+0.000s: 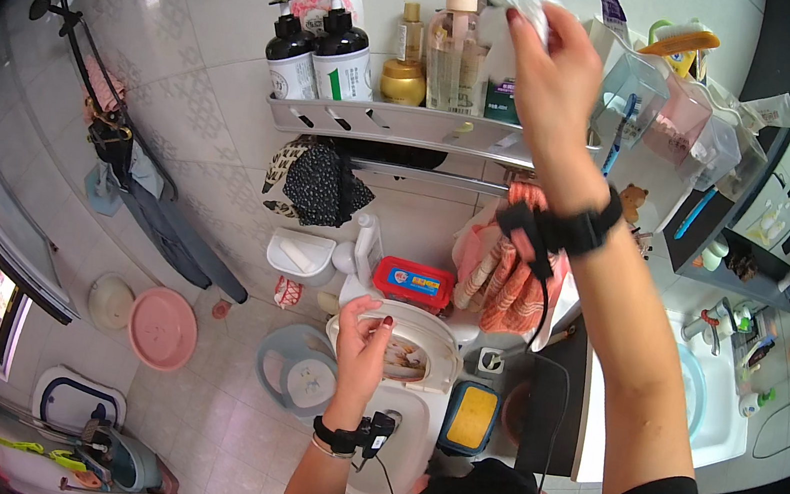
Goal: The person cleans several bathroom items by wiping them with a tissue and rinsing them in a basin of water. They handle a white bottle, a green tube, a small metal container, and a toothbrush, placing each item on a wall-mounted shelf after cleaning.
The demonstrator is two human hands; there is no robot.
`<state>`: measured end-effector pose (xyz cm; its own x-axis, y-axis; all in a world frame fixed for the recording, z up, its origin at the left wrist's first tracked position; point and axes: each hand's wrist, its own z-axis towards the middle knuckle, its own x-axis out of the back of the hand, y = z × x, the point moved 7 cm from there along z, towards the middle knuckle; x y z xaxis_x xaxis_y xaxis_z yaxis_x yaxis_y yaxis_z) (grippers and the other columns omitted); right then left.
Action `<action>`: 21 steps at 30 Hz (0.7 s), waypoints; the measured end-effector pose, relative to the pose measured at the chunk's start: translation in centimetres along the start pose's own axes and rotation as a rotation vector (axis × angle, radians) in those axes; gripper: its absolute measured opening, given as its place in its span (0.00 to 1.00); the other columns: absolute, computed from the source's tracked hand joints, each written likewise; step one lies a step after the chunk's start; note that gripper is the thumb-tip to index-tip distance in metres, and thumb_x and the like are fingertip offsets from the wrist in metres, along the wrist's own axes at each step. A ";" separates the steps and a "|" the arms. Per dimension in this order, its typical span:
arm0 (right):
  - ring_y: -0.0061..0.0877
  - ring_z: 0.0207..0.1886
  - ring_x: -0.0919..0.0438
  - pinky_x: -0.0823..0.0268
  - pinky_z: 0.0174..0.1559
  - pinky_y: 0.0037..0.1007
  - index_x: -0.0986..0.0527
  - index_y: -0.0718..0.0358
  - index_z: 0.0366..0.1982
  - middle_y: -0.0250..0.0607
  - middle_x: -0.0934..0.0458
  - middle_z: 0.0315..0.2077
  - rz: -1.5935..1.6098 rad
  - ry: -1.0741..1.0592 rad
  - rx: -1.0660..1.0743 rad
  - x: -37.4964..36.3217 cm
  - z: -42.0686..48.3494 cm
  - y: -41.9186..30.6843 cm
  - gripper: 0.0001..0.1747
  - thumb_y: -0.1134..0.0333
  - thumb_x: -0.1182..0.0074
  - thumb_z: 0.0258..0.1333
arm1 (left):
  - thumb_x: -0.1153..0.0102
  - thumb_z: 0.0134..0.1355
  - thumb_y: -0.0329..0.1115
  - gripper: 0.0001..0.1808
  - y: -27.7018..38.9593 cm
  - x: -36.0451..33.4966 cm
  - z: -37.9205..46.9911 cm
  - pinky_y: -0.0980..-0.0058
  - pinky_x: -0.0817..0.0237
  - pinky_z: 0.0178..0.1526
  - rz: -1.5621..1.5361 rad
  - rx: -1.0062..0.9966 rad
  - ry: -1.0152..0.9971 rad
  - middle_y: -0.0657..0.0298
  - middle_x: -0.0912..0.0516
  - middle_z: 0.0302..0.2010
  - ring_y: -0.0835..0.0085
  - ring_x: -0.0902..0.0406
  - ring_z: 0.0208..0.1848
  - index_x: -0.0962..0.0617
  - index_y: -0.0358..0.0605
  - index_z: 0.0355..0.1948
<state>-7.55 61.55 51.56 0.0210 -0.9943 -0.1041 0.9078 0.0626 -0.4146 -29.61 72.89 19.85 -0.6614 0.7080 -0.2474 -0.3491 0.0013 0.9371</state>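
My right hand (pixel 557 73) is raised at the right part of a metal wall shelf (pixel 412 126), its fingers closed on a crumpled white tissue or cloth (pixel 530 10). Just left of it on the shelf stands a clear pump bottle (pixel 449 50), and a dark green package (pixel 504 100) is partly hidden behind the hand. Lower down, my left hand (pixel 362 345) hovers over the toilet, in front of its raised lid (pixel 418 353), with fingers apart and nothing in them. Both wrists carry black straps with small cabled devices.
Black-topped pump bottles (pixel 342 58) and a gold jar (pixel 403 83) share the shelf. Toothbrush cups (pixel 633 91) hang to the right, above orange towels (pixel 518 287) on a rail. A red box (pixel 414 284) sits behind the toilet; the sink (pixel 716 413) is at right.
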 end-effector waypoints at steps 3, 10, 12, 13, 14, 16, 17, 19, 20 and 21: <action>0.44 0.43 0.23 0.29 0.46 0.36 0.21 0.68 0.41 0.53 0.27 0.46 -0.417 -0.087 0.045 -4.2 0.9 2.0 0.15 0.66 0.39 0.54 | 0.45 0.62 0.19 0.24 -1.2 0.3 -0.4 0.80 0.33 0.47 -0.013 0.041 0.018 0.60 0.30 0.54 0.78 0.25 0.42 0.35 0.39 0.58; 0.50 0.38 0.22 0.28 0.42 0.43 0.23 0.68 0.35 0.52 0.22 0.36 -0.571 -0.686 -0.079 -6.1 -4.2 5.6 0.11 0.75 0.42 0.46 | 0.48 0.64 0.20 0.24 -2.4 1.9 -1.0 0.76 0.31 0.50 0.033 0.174 -0.007 0.59 0.29 0.54 0.75 0.25 0.46 0.36 0.39 0.60; 0.49 0.38 0.21 0.28 0.42 0.42 0.22 0.68 0.36 0.52 0.22 0.36 -0.341 -0.539 0.175 -4.8 -4.5 0.8 0.12 0.72 0.41 0.46 | 0.49 0.65 0.23 0.25 -0.7 1.1 -0.7 0.74 0.30 0.49 0.068 0.065 -0.068 0.59 0.29 0.55 0.73 0.25 0.50 0.38 0.39 0.62; 0.48 0.38 0.21 0.28 0.43 0.42 0.22 0.67 0.36 0.52 0.22 0.37 -0.229 -0.466 0.294 -3.8 -5.1 -2.0 0.13 0.71 0.41 0.46 | 0.50 0.66 0.24 0.25 -0.3 0.8 -0.8 0.73 0.30 0.49 0.095 0.111 -0.062 0.58 0.29 0.56 0.72 0.26 0.52 0.39 0.40 0.63; 0.46 0.38 0.21 0.28 0.43 0.41 0.21 0.67 0.37 0.52 0.22 0.37 -0.211 -0.634 0.227 -4.0 -6.8 -3.3 0.14 0.70 0.40 0.46 | 0.51 0.68 0.28 0.26 1.2 0.1 -0.7 0.70 0.31 0.51 -0.036 -0.006 -0.078 0.58 0.30 0.58 0.70 0.26 0.54 0.40 0.41 0.65; 0.44 0.39 0.20 0.28 0.45 0.39 0.21 0.68 0.38 0.51 0.21 0.36 -0.050 -1.052 0.158 -4.3 -12.0 -6.9 0.15 0.69 0.39 0.46 | 0.53 0.71 0.36 0.28 3.1 -1.0 -0.4 0.64 0.33 0.56 -0.286 -0.111 -0.062 0.58 0.31 0.62 0.66 0.28 0.59 0.43 0.45 0.69; 0.43 0.39 0.19 0.28 0.46 0.38 0.21 0.68 0.37 0.51 0.20 0.36 0.105 -1.300 0.144 -4.3 -14.6 -8.9 0.15 0.69 0.39 0.46 | 0.53 0.71 0.37 0.28 3.5 -1.1 -0.1 0.63 0.33 0.57 -0.361 -0.079 -0.031 0.58 0.31 0.62 0.65 0.29 0.61 0.42 0.45 0.69; 0.43 0.38 0.18 0.27 0.45 0.37 0.20 0.69 0.32 0.52 0.18 0.33 0.076 -1.425 0.062 -3.9 -15.0 -10.2 0.12 0.69 0.39 0.46 | 0.54 0.72 0.40 0.27 3.7 -0.8 0.6 0.61 0.34 0.58 -0.503 -0.015 0.028 0.58 0.32 0.64 0.64 0.32 0.64 0.42 0.47 0.69; 0.44 0.35 0.18 0.26 0.41 0.41 0.17 0.64 0.32 0.54 0.19 0.27 -0.027 -1.137 0.121 -3.9 -11.2 -9.9 0.11 0.65 0.39 0.46 | 0.52 0.71 0.37 0.26 3.8 -0.5 0.7 0.61 0.34 0.59 -0.550 -0.030 0.054 0.59 0.30 0.62 0.65 0.30 0.62 0.39 0.45 0.67; 0.35 0.31 0.18 0.26 0.37 0.34 0.18 0.66 0.32 0.49 0.17 0.30 -0.205 -0.960 0.084 -3.9 -7.3 -8.3 0.10 0.69 0.40 0.46 | 0.51 0.70 0.33 0.23 3.5 -0.1 0.9 0.63 0.35 0.60 -0.529 0.005 0.074 0.60 0.27 0.60 0.67 0.29 0.61 0.35 0.41 0.64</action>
<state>-18.20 65.58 48.81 0.1572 -0.6351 0.7563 0.9578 -0.0887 -0.2735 -30.15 73.45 23.39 -0.4410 0.5577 -0.7032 -0.6450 0.3480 0.6804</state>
